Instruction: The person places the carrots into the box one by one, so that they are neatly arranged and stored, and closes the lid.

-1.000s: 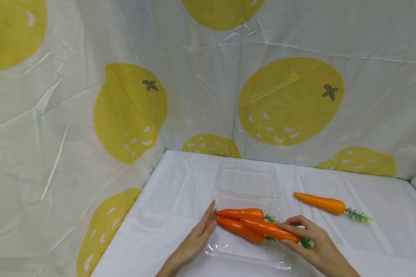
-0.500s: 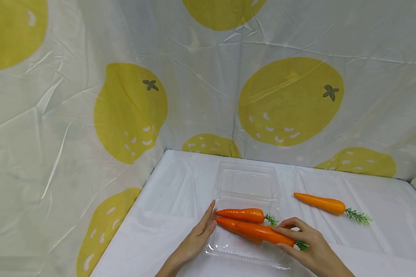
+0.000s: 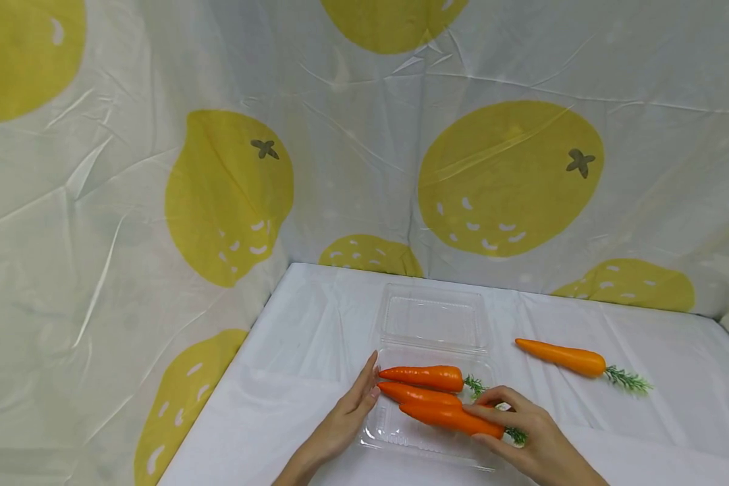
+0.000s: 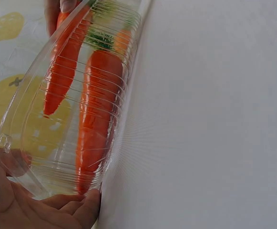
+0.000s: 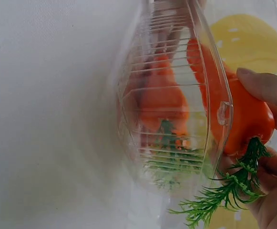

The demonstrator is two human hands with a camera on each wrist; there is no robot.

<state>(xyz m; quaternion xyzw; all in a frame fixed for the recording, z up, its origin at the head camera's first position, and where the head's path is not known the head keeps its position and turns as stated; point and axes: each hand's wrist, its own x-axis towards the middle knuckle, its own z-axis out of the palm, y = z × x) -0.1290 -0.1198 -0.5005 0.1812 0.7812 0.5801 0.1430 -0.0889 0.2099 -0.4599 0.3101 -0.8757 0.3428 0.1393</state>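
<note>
A clear plastic clamshell container (image 3: 395, 432) lies on the white cloth, its lid (image 3: 434, 318) folded back behind it. Two red-orange carrots, a rear one (image 3: 425, 376) and a front one (image 3: 410, 393), lie side by side in the base, tips to the left. My right hand (image 3: 531, 428) pinches a third carrot (image 3: 440, 416) near its leafy end. That carrot is above the base beside the front one, tilted with its top over the container rim in the right wrist view (image 5: 250, 117). My left hand (image 3: 346, 418) rests against the container's left wall, fingers extended.
A lighter orange carrot (image 3: 565, 357) with green leaves lies on the cloth to the right of the container. A hanging sheet with a lemon print (image 3: 352, 169) closes off the back and left of the table (image 3: 298, 324).
My right hand has brought the held carrot toward the front of the container, from across the other two to the near side of the front one. The left hand has stayed put.
</note>
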